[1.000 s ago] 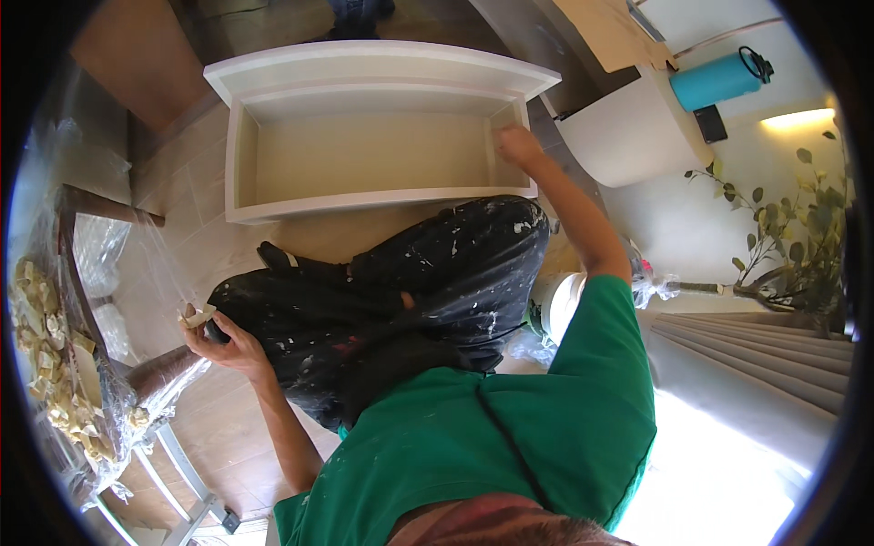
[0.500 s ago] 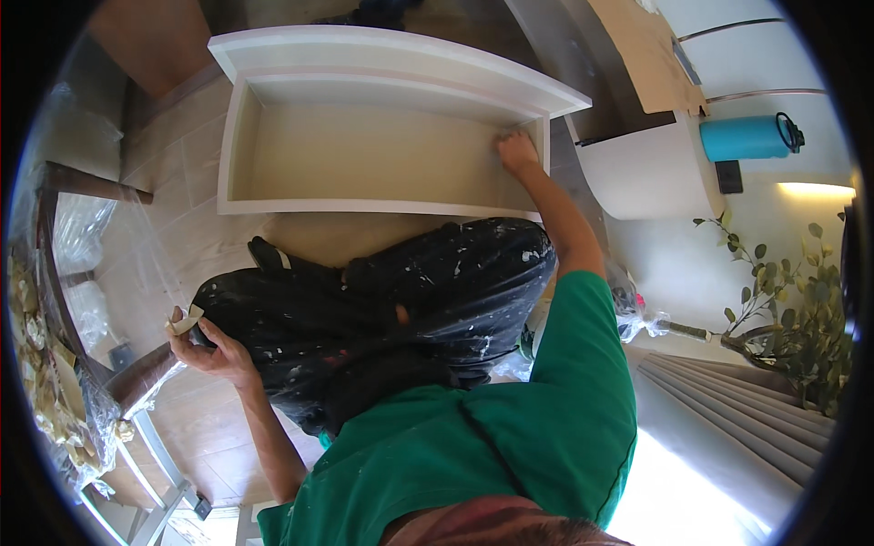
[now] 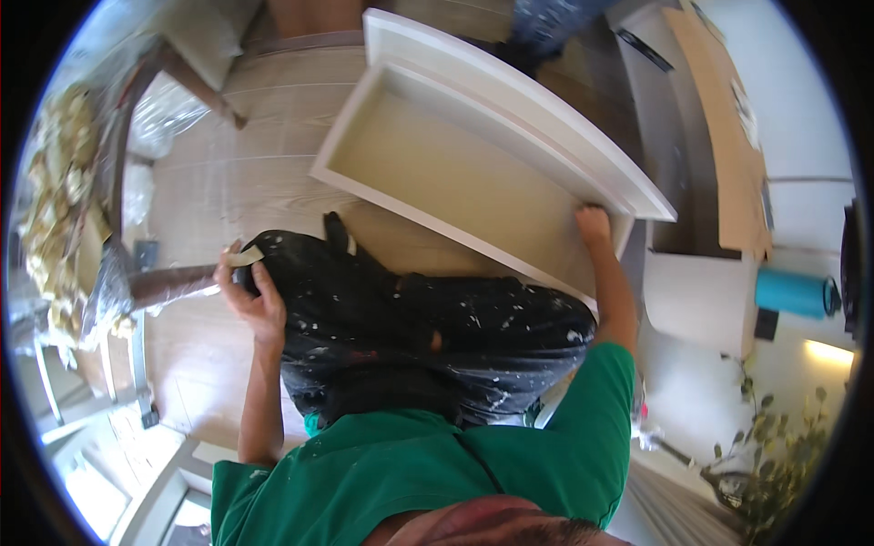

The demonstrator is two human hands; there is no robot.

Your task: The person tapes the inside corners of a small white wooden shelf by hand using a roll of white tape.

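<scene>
A white drawer (image 3: 401,202) lies in front of my crossed legs, its long front panel (image 3: 514,86) on the far side. It appears slanted, with the right end nearer me. My right hand (image 3: 593,221) reaches into its right end, close to the inner corner by the front panel. Those fingers are curled closed, and whatever they may hold is hidden. By my left knee, my left hand (image 3: 252,296) is raised off the drawer. A small cream-coloured strip (image 3: 244,257) is pinched between its thumb and fingers; I cannot tell its material.
At left, a wooden frame (image 3: 114,173) wrapped in clear plastic stands near crumpled tan material (image 3: 59,209). On the right are a white cabinet (image 3: 696,296), a cardboard sheet (image 3: 719,127), a blue bottle (image 3: 794,293) and a leafy plant (image 3: 774,446). Another person's leg (image 3: 546,27) shows beyond the drawer.
My view has turned, so the drawer and room appear swung clockwise. My right hand stays in the same end of the drawer. The left hand still holds the strip.
</scene>
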